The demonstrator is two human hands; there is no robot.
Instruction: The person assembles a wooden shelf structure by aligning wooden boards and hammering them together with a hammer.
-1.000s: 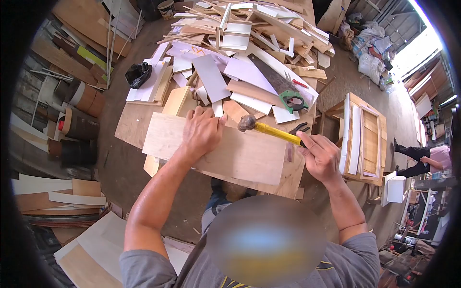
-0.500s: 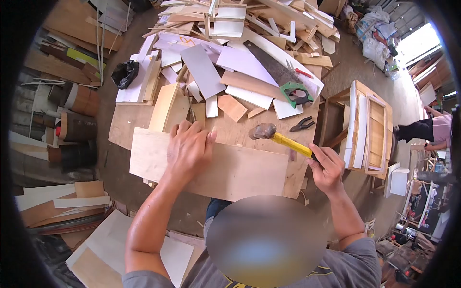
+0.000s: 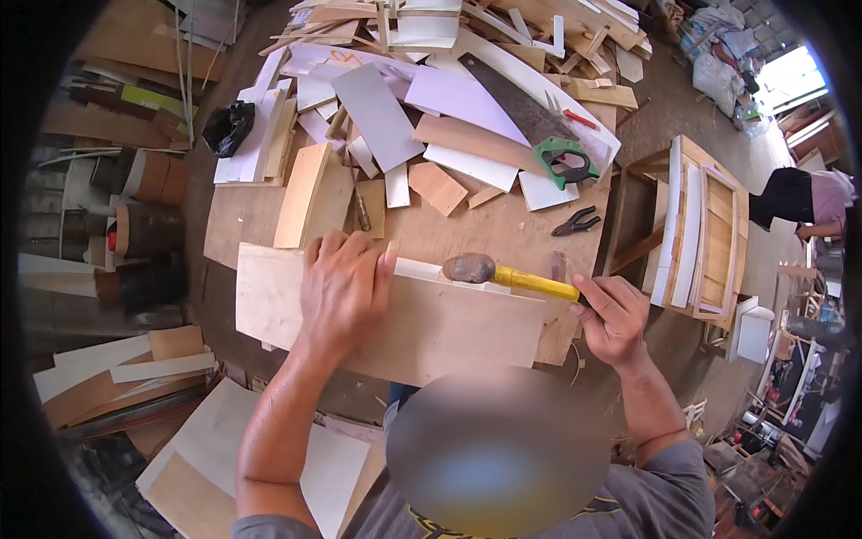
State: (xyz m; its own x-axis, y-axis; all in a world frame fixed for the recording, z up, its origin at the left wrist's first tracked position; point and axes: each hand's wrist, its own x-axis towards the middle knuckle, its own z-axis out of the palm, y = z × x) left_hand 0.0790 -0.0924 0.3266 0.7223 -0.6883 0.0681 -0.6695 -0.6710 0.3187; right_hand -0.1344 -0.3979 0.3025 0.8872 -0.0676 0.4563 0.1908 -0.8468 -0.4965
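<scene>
My right hand (image 3: 615, 319) grips the dark end of a hammer (image 3: 537, 283) with a yellow handle. The hammer's head is just over the far edge of a light plywood board (image 3: 449, 328); whether it touches cannot be made out. My left hand (image 3: 346, 286) is closed over that same far edge, left of the hammer head, with its thumb pointing away from me. A white strip (image 3: 417, 269) shows behind the board's edge, partly hidden by the hammer. What lies under my left fingers is hidden.
On the worktable (image 3: 485, 234) lie dark pliers (image 3: 576, 222), a green-handled handsaw (image 3: 564, 162), a screwdriver-like tool (image 3: 362, 208) and red-handled snips (image 3: 575, 117). Wood offcuts (image 3: 377, 117) heap up at the back. A framed wooden piece (image 3: 705, 234) stands right, with another person (image 3: 822, 198) beyond.
The hammer head has come down and left toward the board's far edge, its handle now closer to level. My left hand stays on the board, while the whole view has shifted slightly.
</scene>
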